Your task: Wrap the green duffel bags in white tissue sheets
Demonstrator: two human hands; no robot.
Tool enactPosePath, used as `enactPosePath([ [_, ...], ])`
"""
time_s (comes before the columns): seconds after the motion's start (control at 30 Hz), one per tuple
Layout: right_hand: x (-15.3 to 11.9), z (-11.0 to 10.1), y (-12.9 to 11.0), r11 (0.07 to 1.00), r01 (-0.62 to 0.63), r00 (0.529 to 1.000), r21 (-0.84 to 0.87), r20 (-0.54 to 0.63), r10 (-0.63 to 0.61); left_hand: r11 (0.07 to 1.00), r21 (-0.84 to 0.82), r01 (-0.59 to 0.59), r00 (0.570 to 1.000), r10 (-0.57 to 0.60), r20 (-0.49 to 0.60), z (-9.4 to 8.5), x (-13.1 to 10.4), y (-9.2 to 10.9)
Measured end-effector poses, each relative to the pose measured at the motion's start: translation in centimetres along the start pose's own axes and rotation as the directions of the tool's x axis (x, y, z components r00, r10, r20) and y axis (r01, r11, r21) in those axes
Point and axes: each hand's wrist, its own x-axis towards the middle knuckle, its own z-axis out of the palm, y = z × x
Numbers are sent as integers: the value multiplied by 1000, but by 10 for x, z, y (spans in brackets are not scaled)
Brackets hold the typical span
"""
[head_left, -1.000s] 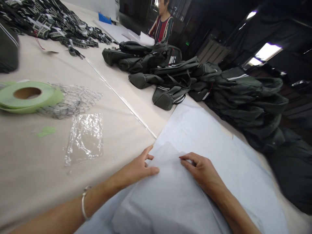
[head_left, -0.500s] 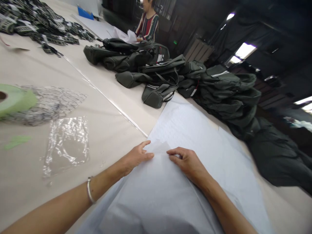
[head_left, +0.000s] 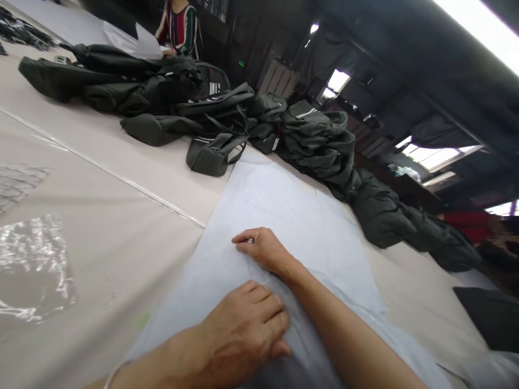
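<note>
Pale, translucent plastic sheeting [head_left: 267,200] lies in layers on the table, its near part greyer and creased beneath my hands. My left hand [head_left: 243,329] is low in the view, with its fingers curled down into the greyish plastic; their tips are partly hidden. Farther forward, my right hand [head_left: 263,248] rests on the sheeting with thumb and forefinger drawn together. Whatever lies in that pinch is too small to make out. A bracelet [head_left: 115,373] circles my left wrist.
Dark green bags [head_left: 320,129] are heaped along the table's far side, with a small one [head_left: 211,154] nearer. Clear plastic film [head_left: 34,270] lies at left on the cream table [head_left: 133,237]. Across the table stands a person in a striped top [head_left: 180,27]; red clothing [head_left: 466,224] shows at right.
My left hand has come back toward me and curled its fingers, which were spread before. My right hand stays over the sheeting, and the view has swung to the right.
</note>
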Motion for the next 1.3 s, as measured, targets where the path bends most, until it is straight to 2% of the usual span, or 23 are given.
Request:
enactPosePath([
  [0.1, -10, -37, -11, 1000, -12, 999, 5, -42, 13, 999, 35, 32, 999, -31, -7, 11, 4, -6],
  [0.23, -62, -114, -10, 993, -65, 991, -95, -124, 53, 996, 79, 43, 999, -42, -15, 8, 5, -5],
  [0.3, -94, -136, 3, 986, -149, 987, -80, -74, 144, 993, 105, 56, 998, -55, -7, 6, 7, -3],
  [0.33, -107, -140, 12, 982, -185, 982, -37, -26, 185, 990, 120, 69, 998, -70, 6, 5, 9, -2],
  [0.43, -132, -124, 41, 954, -241, 967, 178, 122, 221, 977, 170, 126, 990, -135, 41, 4, 17, 2],
  [0.5, -135, -103, 58, 927, -224, 974, 302, 102, 202, 964, 207, 165, 982, -180, 59, 2, 25, 6],
  [0.57, -133, -83, 70, 914, -181, 981, 362, 5, 192, 954, 245, 174, 976, -201, 89, -1, 34, 11],
  [0.63, -128, -68, 79, 944, -117, 980, 309, -120, 161, 945, 284, 160, 972, -202, 124, -1, 41, 15],
  [0.73, -123, -56, 88, 997, -65, 962, 47, -263, 75, 921, 350, 173, 967, -226, 117, 4, 50, 20],
  [0.8, -119, -53, 92, 989, -88, 943, -116, -330, 45, 889, 410, 201, 960, -262, 97, 9, 56, 23],
  [0.9, -115, -54, 94, 976, -128, 913, -178, -405, 46, 824, 511, 243, 940, -330, 84, 15, 64, 27],
  [0.97, -120, -64, 92, 982, -106, 880, -154, -474, 21, 790, 562, 246, 936, -344, 73, 17, 67, 28],
  [1.03, -137, -86, 93, 990, -72, 822, -120, -570, -9, 777, 590, 217, 950, -308, 57, 18, 66, 28],
  [1.13, -197, -136, 113, 998, -61, 711, -35, -703, 19, 765, 615, 189, 968, -252, 15, 18, 59, 20],
  [1.2, -255, -171, 146, 994, -103, 638, 41, -764, 98, 760, 618, 202, 969, -246, -14, 19, 53, 9],
  [1.3, -352, -203, 222, 950, -235, 505, 208, -809, 302, 808, 550, 211, 970, -243, -16, 23, 47, -12],
])
